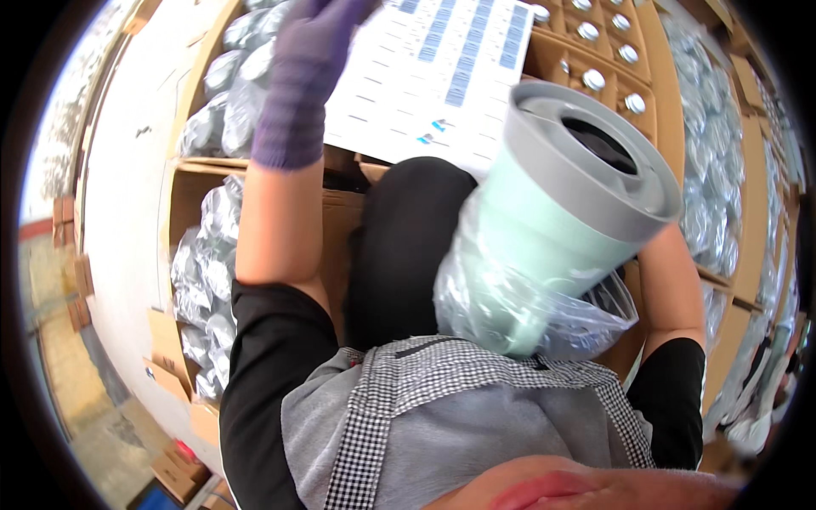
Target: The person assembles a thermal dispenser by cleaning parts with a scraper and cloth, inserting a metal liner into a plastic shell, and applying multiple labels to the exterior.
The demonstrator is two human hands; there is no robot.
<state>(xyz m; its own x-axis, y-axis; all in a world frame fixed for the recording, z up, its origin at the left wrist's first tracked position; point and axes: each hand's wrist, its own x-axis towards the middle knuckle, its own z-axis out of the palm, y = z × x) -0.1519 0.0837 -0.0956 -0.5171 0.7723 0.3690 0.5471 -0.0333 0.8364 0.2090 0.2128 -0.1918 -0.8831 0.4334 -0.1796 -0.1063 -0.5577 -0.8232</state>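
My left hand, in a purple knitted glove, reaches up past the top edge of the view, beside a white label sheet. Its fingers are blurred and partly cut off. Blue blocks of print run down the sheet, and two small blue stickers show near its lower edge. Close in front of my apron stands a tilted mint-green tapered container with a grey lid that has a dark opening. A clear plastic bag is bunched around its lower part. My right forearm goes behind the container, which hides that hand.
A divided carton of silver-capped bottles lies beyond the sheet. Cartons of plastic-wrapped items line the left, and more wrapped items stand in cartons at right. A brown box sits on the floor at lower left.
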